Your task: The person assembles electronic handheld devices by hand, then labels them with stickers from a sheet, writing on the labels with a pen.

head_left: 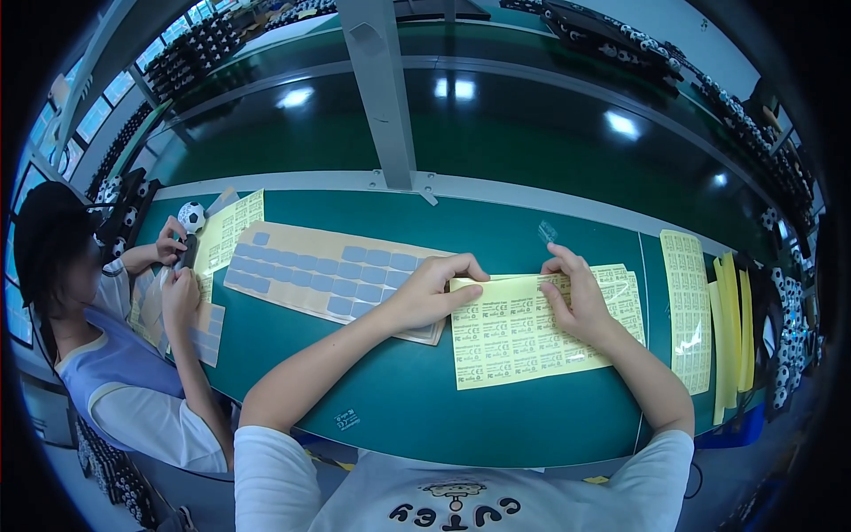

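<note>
A yellow sheet of printed labels (505, 341) lies tilted toward me over the green table, its upper edge curled. My left hand (430, 291) is closed on its upper left corner, thumb on top. My right hand (581, 301) grips the upper edge farther right, thumb over the sheet and fingers bent behind. Just past the right index fingertip is a small clear label (547, 232); whether it sticks to the finger or lies on the table I cannot tell. More yellow sheets (631, 306) lie under my right hand.
A tan sheet with blue-grey stickers (301, 270) lies left of my hands. At the left a co-worker (115, 355) handles a dark object beside a football-patterned ball (191, 216). Yellow sheets (687, 310) and strips (731, 328) lie at the right edge. A post (381, 97) rises behind the table.
</note>
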